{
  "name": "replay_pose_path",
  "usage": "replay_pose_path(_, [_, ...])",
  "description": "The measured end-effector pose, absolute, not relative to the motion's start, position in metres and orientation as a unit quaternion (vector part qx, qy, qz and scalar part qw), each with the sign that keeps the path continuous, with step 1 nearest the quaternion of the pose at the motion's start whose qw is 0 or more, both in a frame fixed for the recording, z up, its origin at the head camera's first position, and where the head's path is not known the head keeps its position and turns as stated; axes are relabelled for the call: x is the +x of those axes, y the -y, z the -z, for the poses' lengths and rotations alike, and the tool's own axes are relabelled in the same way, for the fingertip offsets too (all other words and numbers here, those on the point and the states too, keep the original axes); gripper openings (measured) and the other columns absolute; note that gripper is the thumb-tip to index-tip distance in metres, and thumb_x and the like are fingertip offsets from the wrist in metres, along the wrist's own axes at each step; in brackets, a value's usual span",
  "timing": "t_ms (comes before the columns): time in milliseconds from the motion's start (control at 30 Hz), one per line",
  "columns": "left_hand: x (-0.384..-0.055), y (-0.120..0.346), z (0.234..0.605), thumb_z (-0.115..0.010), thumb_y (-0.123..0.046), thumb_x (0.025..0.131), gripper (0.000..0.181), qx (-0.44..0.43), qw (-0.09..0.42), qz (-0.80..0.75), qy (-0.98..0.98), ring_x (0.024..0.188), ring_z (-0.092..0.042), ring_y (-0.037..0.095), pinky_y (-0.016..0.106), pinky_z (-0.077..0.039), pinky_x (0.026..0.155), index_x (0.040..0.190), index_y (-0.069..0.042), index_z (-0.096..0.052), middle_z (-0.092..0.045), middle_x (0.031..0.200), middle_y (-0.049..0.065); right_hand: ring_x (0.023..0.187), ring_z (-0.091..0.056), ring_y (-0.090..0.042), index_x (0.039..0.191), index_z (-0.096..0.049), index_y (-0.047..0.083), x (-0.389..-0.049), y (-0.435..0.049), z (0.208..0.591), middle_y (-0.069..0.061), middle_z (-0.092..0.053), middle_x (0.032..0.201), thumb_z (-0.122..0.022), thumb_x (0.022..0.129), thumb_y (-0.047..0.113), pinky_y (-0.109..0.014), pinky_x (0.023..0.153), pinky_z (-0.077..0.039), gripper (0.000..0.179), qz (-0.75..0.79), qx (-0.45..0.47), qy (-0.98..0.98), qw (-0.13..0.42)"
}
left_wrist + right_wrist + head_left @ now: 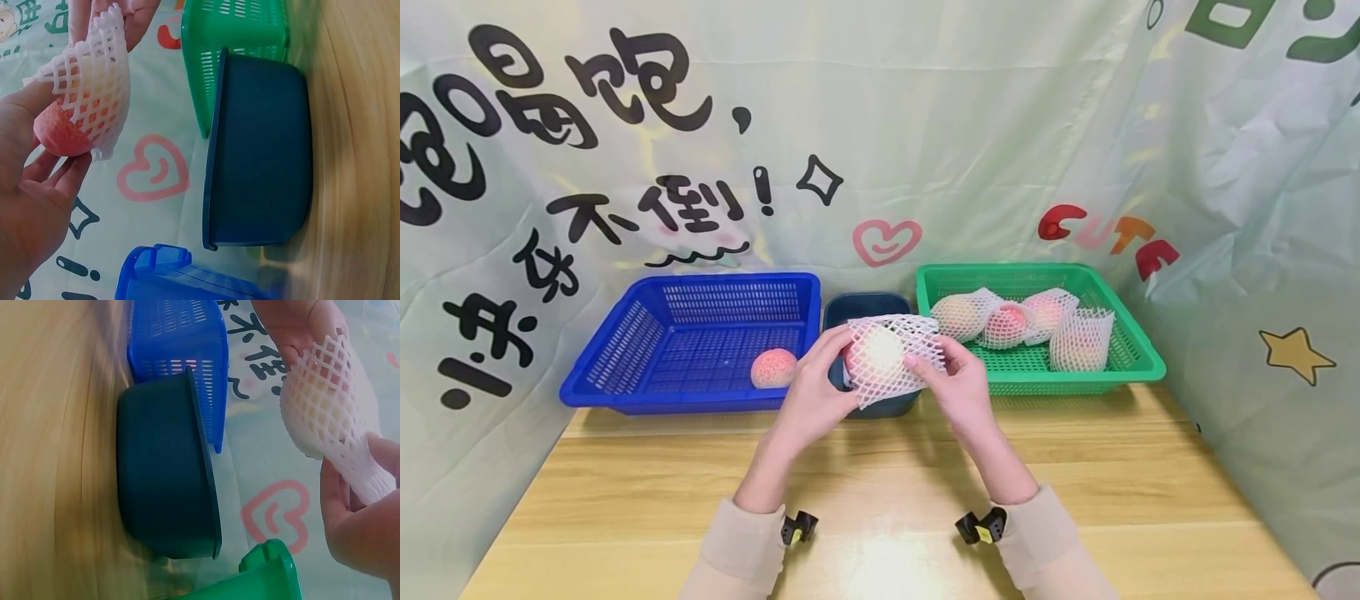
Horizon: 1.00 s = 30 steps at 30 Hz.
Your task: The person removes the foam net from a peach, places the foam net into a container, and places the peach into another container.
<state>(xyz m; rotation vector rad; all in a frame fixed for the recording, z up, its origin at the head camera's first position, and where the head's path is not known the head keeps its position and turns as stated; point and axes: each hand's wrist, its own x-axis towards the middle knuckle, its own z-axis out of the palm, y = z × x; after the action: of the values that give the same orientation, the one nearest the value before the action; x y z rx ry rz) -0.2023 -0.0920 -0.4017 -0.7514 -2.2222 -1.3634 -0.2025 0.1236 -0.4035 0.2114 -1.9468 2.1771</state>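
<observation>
A red and pale yellow peach is held up over the dark blue bin, partly inside a white foam fruit net. My left hand grips the peach from the left, fingers and thumb round its bare red end and the net's edge. From the right, my right hand pinches the net's loose end between thumb and fingers. In the right wrist view the net covers most of the fruit and narrows toward the right hand.
A blue basket on the left holds one bare peach. The dark blue bin stands in the middle. In the green basket on the right lie several netted peaches. A printed cloth hangs behind the wooden table.
</observation>
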Motion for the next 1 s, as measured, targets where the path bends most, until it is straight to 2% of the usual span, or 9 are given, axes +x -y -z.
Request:
replay_pose_path(233, [-0.201, 0.095, 0.399, -0.085, 0.012, 0.067, 0.076, -0.268, 0.206, 0.495, 0.800, 0.136, -0.054, 0.031, 0.049, -0.045, 0.112, 0.138, -0.002, -0.061, -0.057, 0.146, 0.013, 0.089, -0.065, -0.010, 0.115, -0.068, -0.007, -0.202, -0.124, 0.402, 0.001, -0.071, 0.098, -0.078, 0.090, -0.001, -0.022, 0.077, -0.057, 0.028, -0.736, 0.068, 0.664, 0.114])
replay_pose_path(467, [-0.204, 0.097, 0.400, -0.087, 0.008, 0.070, 0.080, -0.277, 0.203, 0.503, 0.793, 0.137, -0.053, 0.024, 0.044, -0.046, 0.112, 0.143, -0.007, -0.058, -0.055, 0.148, 0.007, 0.086, -0.065, -0.009, 0.106, -0.068, 0.001, -0.203, -0.125, 0.404, 0.002, -0.070, 0.096, -0.076, 0.091, -0.001, -0.022, 0.074, -0.057, 0.018, -0.755, 0.060, 0.644, 0.112])
replay_pose_path(767, [-0.204, 0.101, 0.398, -0.088, 0.007, 0.072, 0.084, -0.285, 0.198, 0.528, 0.775, 0.136, -0.054, 0.021, 0.034, -0.045, 0.112, 0.147, -0.013, -0.056, -0.054, 0.149, 0.004, 0.085, -0.065, -0.009, 0.095, -0.065, 0.012, -0.203, -0.125, 0.401, 0.001, -0.069, 0.099, -0.074, 0.090, -0.005, -0.022, 0.073, -0.057, 0.020, -0.774, 0.052, 0.622, 0.111])
replay_pose_path(1000, [-0.206, 0.104, 0.397, -0.089, 0.004, 0.073, 0.081, -0.275, 0.206, 0.535, 0.772, 0.136, -0.053, 0.022, 0.030, -0.043, 0.113, 0.146, -0.014, -0.058, -0.055, 0.147, 0.003, 0.085, -0.067, -0.009, 0.100, -0.066, 0.011, -0.204, -0.127, 0.401, 0.003, -0.070, 0.099, -0.073, 0.091, -0.005, -0.022, 0.075, -0.058, 0.020, -0.780, 0.046, 0.615, 0.111])
